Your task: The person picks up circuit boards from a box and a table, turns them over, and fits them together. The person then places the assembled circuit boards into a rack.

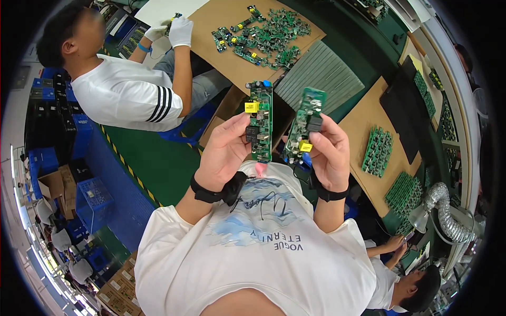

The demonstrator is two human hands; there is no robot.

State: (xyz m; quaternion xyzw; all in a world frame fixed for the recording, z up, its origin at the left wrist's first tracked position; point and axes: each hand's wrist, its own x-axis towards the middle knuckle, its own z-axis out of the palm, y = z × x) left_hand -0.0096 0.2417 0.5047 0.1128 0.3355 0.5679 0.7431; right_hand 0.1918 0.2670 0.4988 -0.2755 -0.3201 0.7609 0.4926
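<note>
My left hand (225,149) is closed on a long green circuit board (261,126), held upright in front of my chest. A yellow block, black parts and a blue part at its top end show on it. My right hand (333,152) grips a second circuit board (310,111) of like make, tilted with its top leaning right. The yellow block on this one sits low, beside my right thumb. The two boards are apart. Beyond them, a pile of green circuit boards (282,37) lies on a brown tabletop (216,16).
Ribbed grey panels (321,73) stand beyond my right hand. On a brown bench (363,102) at right are a board panel (377,151) and stacked panels (403,192), near a silver duct (437,197). One gloved person (126,89) sits at far left, another person (395,287) at lower right.
</note>
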